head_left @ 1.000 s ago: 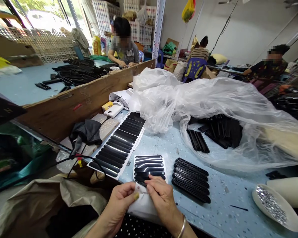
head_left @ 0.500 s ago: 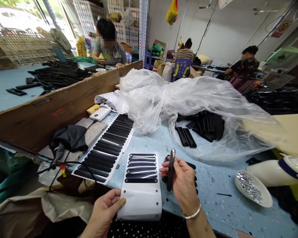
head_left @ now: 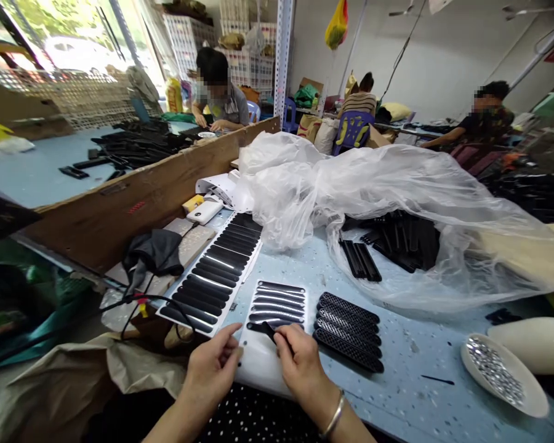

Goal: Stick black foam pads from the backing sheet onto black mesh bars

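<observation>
One long white sheet (head_left: 231,298): it lies at the left on the blue table (head_left: 425,400) and carries many glossy black strips with rounded ends, set in a row.

Left hand (head_left: 215,369): it is beside the left edge of the shorter sheet, with index finger and thumb partly apart and the other fingers curled. I cannot tell if the edge of the sheet is between them.

Short white sheet (head_left: 261,360): it lies in front of the person, between the two hands, with black strips on its far part and a bare near part. I judge it light and easy to bend, so it is best steadied flat by its edge.

Dark strip (head_left: 269,331): one end shows above the short sheet, the other is hidden by the fingers. It seems thin, light and flexible, with a smooth face that may slip; a pinch near the end, by the rims, should suit it.

Right hand (head_left: 300,363): thumb and fingertips are closed together on the dark strip.

Perforated black pieces (head_left: 348,332): they lie side by side, just right of the right hand; they look stiffer.

White dish (head_left: 535,403): at the far right, it holds small shiny bits (head_left: 493,372).
</observation>
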`<state>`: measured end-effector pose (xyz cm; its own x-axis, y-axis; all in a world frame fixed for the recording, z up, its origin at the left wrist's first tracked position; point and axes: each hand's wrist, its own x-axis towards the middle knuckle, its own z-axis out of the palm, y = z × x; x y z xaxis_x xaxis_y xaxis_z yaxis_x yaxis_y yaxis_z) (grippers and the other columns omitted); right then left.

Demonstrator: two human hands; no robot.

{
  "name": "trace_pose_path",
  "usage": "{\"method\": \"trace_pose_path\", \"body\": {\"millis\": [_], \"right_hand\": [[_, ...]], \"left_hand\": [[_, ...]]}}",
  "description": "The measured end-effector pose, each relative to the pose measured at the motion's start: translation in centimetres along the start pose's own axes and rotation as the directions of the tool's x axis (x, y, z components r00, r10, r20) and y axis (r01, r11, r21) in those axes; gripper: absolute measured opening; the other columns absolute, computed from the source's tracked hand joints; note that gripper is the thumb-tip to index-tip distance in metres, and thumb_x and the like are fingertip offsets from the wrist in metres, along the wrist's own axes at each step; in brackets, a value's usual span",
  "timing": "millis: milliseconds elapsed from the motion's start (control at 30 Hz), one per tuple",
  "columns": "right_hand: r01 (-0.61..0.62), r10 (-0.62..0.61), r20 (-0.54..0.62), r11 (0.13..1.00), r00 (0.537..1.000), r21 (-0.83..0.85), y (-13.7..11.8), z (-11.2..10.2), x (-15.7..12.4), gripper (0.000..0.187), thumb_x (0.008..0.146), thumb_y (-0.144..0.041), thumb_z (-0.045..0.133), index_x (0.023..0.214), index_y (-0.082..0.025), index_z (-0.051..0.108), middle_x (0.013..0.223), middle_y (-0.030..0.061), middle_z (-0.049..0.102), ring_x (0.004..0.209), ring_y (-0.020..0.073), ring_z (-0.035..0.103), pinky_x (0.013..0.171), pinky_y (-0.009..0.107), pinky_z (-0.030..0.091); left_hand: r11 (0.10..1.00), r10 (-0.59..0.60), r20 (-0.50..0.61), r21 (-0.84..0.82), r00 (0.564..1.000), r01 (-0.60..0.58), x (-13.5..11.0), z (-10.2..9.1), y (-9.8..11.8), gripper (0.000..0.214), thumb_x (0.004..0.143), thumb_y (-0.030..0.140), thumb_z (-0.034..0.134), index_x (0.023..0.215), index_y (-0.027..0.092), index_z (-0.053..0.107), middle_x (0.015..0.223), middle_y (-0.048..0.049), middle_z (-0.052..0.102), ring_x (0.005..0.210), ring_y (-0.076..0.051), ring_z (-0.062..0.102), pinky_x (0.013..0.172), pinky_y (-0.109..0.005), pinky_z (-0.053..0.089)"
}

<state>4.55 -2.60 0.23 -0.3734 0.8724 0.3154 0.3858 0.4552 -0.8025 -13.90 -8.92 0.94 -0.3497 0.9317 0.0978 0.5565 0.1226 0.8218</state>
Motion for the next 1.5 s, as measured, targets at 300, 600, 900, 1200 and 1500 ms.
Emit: {"method": "trace_pose_path", "body": {"millis": [300, 600, 900, 1200, 1500], "right_hand": [[0.239, -0.263, -0.053, 0.931, 0.963, -0.275, 1.3, 1.4, 1.3, 0.022, 0.098, -0.016, 0.041, 0.091, -0.016, 0.062, 0.074, 0.0077, 0.062, 0.07, 0.0219, 0.059, 0.064, 0.033, 0.046], [0.194, -0.194, -0.002, 0.979, 0.981, -0.064, -0.2, 1.0, 1.5, 0.026, 0.096, -0.018, 0.044, 0.085, -0.017, 0.067, 0.07, 0.0049, 0.063, 0.065, 0.0174, 0.059, 0.06, 0.028, 0.045], [-0.455, 0.41, 0.198, 0.792, 0.891, 0.407, -1.1, -0.2, 2.1, 0.041, 0.09, -0.051, 0.055, 0.068, -0.017, 0.062, 0.059, 0.0016, 0.064, 0.053, 0.0147, 0.059, 0.049, 0.023, 0.046], [-0.35, 0.388, -0.081, 0.891, 0.918, 0.29, -1.2, -7.1, 2.0, 0.031, 0.095, -0.044, 0.053, 0.082, -0.018, 0.063, 0.063, -0.0002, 0.064, 0.049, 0.011, 0.058, 0.049, 0.021, 0.048], [0.032, -0.017, 0.07, 0.973, 0.997, -0.229, 0.9, -4.5, -5.6, 0.034, 0.095, -0.031, 0.054, 0.126, -0.019, 0.063, 0.104, 0.013, 0.075, 0.085, 0.0256, 0.074, 0.075, 0.034, 0.062]], "left_hand": [[0.985, 0.166, -0.04, 0.063, 0.985, -0.163, 3.7, 1.1, 0.2, 0.015, 0.074, 0.025, 0.058, 0.076, 0.02, 0.073, 0.065, -0.0057, 0.065, 0.067, -0.024, 0.062, 0.07, -0.035, 0.05], [0.953, -0.095, 0.197, -0.267, 0.976, 0.147, 3.5, 1.1, 2.0, 0.017, 0.073, 0.03, 0.066, 0.081, 0.016, 0.072, 0.05, 0.0036, 0.057, 0.043, -0.013, 0.051, 0.044, -0.022, 0.039], [0.845, -0.126, 0.401, -0.435, 0.907, 0.31, 4.3, -0.3, 1.6, 0.016, 0.072, 0.028, 0.069, 0.064, 0.014, 0.071, 0.043, 0.0023, 0.056, 0.039, -0.01, 0.049, 0.042, -0.02, 0.035], [0.94, 0.115, 0.315, -0.341, 0.942, -0.001, 4.5, -1.1, 0.9, 0.011, 0.075, 0.018, 0.067, 0.075, 0.018, 0.077, 0.067, -0.0027, 0.073, 0.06, -0.014, 0.064, 0.061, -0.023, 0.048], [0.895, 0.446, 0.378, -0.155, 0.811, -0.419, 5.0, -1.7, -0.4, 0.02, 0.084, 0.015, 0.057, 0.083, 0.019, 0.077, 0.074, -0.0043, 0.074, 0.069, -0.017, 0.068, 0.066, -0.025, 0.052]]}}
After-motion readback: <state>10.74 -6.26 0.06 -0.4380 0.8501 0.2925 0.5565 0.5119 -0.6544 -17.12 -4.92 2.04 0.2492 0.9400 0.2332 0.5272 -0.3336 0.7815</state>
